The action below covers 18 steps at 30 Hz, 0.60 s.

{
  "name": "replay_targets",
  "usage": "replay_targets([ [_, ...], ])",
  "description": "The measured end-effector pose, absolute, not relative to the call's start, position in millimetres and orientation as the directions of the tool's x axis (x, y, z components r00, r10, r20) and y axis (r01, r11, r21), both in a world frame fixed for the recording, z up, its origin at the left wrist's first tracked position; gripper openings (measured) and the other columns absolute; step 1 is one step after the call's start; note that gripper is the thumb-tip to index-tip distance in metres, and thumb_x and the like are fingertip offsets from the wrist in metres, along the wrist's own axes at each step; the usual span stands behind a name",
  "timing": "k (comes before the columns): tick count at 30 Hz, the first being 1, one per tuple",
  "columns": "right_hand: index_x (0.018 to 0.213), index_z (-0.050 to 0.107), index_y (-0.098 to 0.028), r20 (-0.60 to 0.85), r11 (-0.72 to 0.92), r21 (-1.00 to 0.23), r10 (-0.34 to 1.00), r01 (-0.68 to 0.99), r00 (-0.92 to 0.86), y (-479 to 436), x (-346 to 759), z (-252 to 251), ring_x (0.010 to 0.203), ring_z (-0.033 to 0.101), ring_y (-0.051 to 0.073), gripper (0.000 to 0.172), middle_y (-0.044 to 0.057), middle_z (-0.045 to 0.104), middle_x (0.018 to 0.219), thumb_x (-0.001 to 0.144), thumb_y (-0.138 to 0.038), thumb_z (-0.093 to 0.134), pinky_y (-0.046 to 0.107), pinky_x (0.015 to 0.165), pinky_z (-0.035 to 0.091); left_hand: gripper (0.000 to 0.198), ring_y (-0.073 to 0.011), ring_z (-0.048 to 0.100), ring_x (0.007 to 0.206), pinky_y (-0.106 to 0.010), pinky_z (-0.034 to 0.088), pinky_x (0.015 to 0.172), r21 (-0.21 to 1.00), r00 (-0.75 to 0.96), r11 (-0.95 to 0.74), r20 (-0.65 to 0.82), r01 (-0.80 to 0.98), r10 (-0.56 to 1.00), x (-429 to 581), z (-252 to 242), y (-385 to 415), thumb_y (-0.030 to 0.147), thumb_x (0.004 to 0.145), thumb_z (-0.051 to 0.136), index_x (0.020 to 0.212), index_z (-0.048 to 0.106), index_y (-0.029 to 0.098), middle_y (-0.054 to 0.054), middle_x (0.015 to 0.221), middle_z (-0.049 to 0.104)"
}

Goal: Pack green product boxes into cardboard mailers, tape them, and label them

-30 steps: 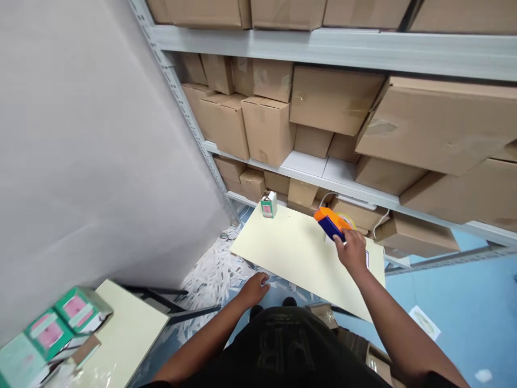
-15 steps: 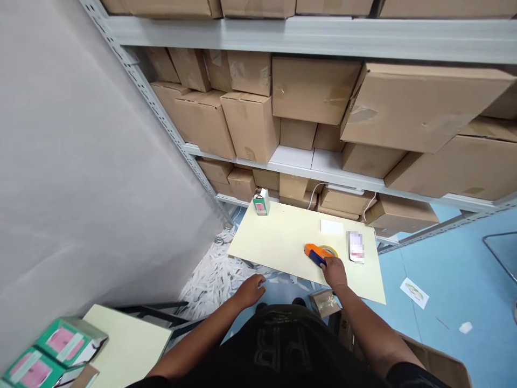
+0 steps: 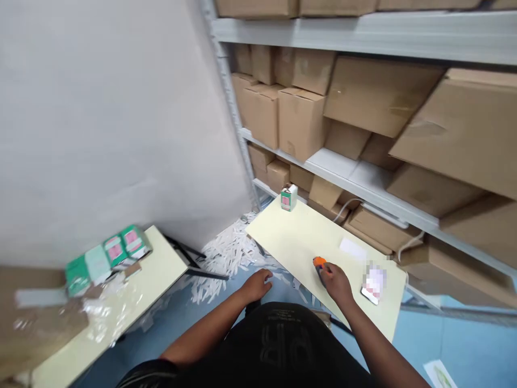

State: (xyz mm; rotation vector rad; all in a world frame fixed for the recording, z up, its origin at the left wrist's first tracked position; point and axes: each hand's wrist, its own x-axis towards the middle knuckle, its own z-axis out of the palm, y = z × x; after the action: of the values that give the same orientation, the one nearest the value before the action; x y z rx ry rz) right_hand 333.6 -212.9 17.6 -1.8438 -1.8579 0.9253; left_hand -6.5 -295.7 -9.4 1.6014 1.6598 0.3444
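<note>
At four o'clock, the right hand (image 3: 336,282) partly hides an orange tool (image 3: 319,261); the phone (image 3: 373,283) nearby is blurred. At eight, the left edge crops a carton (image 3: 40,326).

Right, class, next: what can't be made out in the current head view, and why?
In the head view:
- Tape dispenser: partly covered by the right hand.
- Phone: screen pixelated.
- Green carton: wording too small, blurred.
- Printed sheet: cut off by the bottom edge.
</note>
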Motion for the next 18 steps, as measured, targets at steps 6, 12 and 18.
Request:
replay_targets([
  [6,0.115,0.074,-0.022,-0.255,0.005,-0.749,0.921,0.662,-0.295,-187.6,275.5,38.3,0.108,0.072,0.029,0.048,0.009,0.078,0.114,0.087,-0.054,0.054,0.039,0.094,0.053,0.032,-0.0239,0.065,0.098,-0.034,0.050,0.090,0.698,-0.091,0.278,-0.294,0.660,0.952,-14.6,9.7,-354.9,0.029,0.083,0.061,0.113,0.068,0.020,-0.009,0.109,0.068],
  [12,0.109,0.076,-0.020,-0.223,0.182,-0.801,0.793,0.570,-0.567,-198.7,172.1,46.8,0.105,0.074,0.029,0.048,0.009,0.080,0.107,0.082,-0.054,0.057,0.037,0.092,0.057,0.030,-0.0234,0.064,0.096,-0.034,0.050,0.091,0.716,-0.412,0.422,-0.203,0.557,0.888,-58.8,18.7,-449.0,0.030,0.084,0.060,0.111,0.068,0.020,-0.008,0.105,0.068],
  [18,0.100,0.077,-0.023,-0.207,0.377,-0.781,0.596,0.497,-0.776,-254.5,60.5,39.3,0.108,0.073,0.033,0.044,0.009,0.080,0.107,0.080,-0.057,0.058,0.042,0.097,0.055,0.029,-0.0229,0.065,0.097,-0.034,0.050,0.091,0.752,-0.652,0.542,-0.201,0.375,0.731,-105.4,5.6,-570.0,0.030,0.084,0.061,0.110,0.068,0.021,-0.008,0.106,0.068],
])
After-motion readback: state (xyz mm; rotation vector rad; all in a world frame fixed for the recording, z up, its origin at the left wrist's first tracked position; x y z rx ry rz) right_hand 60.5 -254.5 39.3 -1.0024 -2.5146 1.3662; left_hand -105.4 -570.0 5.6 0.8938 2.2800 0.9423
